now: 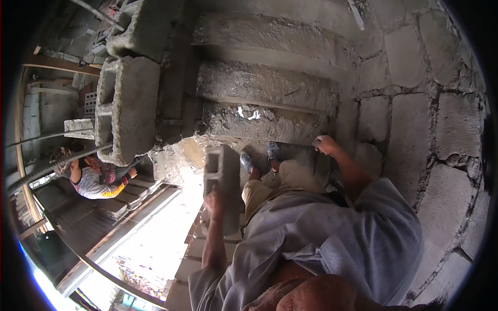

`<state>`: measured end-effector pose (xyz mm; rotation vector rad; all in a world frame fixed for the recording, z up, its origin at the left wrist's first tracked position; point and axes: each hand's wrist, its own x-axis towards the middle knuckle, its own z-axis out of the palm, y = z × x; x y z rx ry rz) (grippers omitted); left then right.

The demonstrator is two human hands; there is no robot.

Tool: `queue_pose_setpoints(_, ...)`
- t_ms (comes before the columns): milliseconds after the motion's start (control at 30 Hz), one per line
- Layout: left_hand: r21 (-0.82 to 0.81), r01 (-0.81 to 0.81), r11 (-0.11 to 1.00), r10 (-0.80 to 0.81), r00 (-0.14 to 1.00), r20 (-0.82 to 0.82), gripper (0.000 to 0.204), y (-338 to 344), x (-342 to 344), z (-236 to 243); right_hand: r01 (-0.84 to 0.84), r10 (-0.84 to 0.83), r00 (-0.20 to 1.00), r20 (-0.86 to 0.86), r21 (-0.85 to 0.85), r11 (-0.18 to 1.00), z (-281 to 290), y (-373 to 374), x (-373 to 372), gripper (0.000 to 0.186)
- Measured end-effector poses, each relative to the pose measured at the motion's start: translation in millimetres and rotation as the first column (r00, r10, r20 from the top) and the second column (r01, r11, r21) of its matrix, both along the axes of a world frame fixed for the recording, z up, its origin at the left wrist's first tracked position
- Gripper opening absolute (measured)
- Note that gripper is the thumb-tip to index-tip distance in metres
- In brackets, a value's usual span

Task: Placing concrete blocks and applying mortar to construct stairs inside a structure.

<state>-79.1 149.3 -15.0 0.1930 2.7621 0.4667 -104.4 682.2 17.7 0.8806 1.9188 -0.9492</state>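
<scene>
My left hand [214, 203] grips a grey hollow concrete block [229, 171] and carries it upright at my left side, its open cells facing left. The fingers are closed around the wall of one of those cells. In front of me to the right, my right hand [326, 145] is closed near the end of a concrete step [264, 122] and the block wall. A small dark bit shows at its fingertips, too small to make out. My feet, in dark patterned shoes [273, 150], stand below the steps.
Wet, rough concrete stairs [264, 80] rise ahead. A mortared block wall [410, 129] runs along my right. Stacked hollow blocks [136, 109] with projecting steel bars [62, 165] border the left. Lower left, a person [101, 179] sits beside a bright drop.
</scene>
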Motion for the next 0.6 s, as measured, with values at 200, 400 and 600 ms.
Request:
queue_pose_setpoints(200, -0.241, 0.434, 0.868, -0.419, 0.901, 0.112, 0.053, 142, -88, -29, 0.123, -0.130, 0.979, -0.157, -0.051, 0.991, -28, 36, 30, 0.029)
queue_pose_setpoints(400, -0.064, 0.620, 0.782, -0.601, 0.778, 0.185, 0.025, 329, -198, 17, 0.429, -0.417, 0.819, -0.394, -0.063, 0.901, -22, 78, 97, 0.029)
queue_pose_setpoints(600, -0.019, 0.760, 0.650, -0.760, 0.648, -0.046, 0.019, 456, -236, -11, 0.709, -0.716, 0.654, -0.246, -0.130, 0.693, -25, 63, 159, 0.025)
